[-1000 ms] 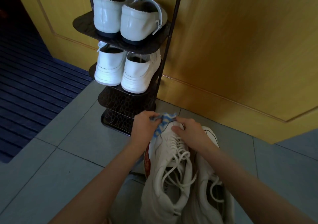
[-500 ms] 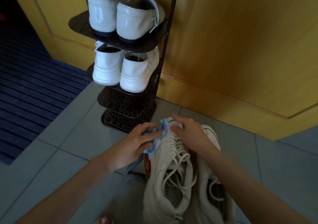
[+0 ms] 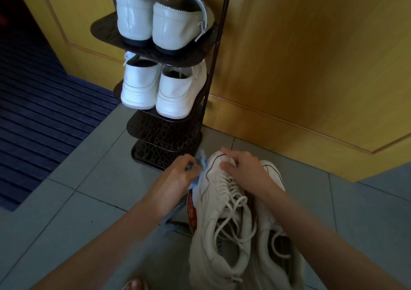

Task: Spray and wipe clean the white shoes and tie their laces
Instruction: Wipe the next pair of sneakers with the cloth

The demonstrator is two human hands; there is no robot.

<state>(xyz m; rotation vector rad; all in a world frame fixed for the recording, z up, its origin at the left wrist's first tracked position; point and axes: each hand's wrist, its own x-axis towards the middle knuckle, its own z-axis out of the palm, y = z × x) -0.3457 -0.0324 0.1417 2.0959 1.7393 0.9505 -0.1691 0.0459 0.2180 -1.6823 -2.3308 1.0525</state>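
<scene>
In the head view, the left hand (image 3: 178, 174) holds a small blue and white cloth (image 3: 201, 164) bunched in its grip. It presses the cloth against the left side of the toe of a white lace-up sneaker (image 3: 213, 223). The right hand (image 3: 242, 167) lies on top of the same toe. Its grip is narrow, with the thumb and the bent fingers closed over the toe cap.

This sneaker stands on the grey tiled floor (image 3: 89, 189), near the foot of a dark brown tiered shoe rack (image 3: 164, 131). A second white sneaker (image 3: 273, 229) lies touching it on the right side. The white cotton laces (image 3: 231, 200) of both are loose and untied.

We judge that the step in hand is the wiping of the toe and the left side. To do it well, we should make the right hand firm, so that the sneaker does not slide on the smooth tiles. The cloth should move in short strokes along the line where the upper part meets the sole. We should also turn the cloth to a clean face when one face becomes dirty. The loose laces lie close to the wiping place, so it is better to push them aside first.

We see no spray bottle in this view. By our judgement, the second white sneaker and the tying are not yet done.
</scene>
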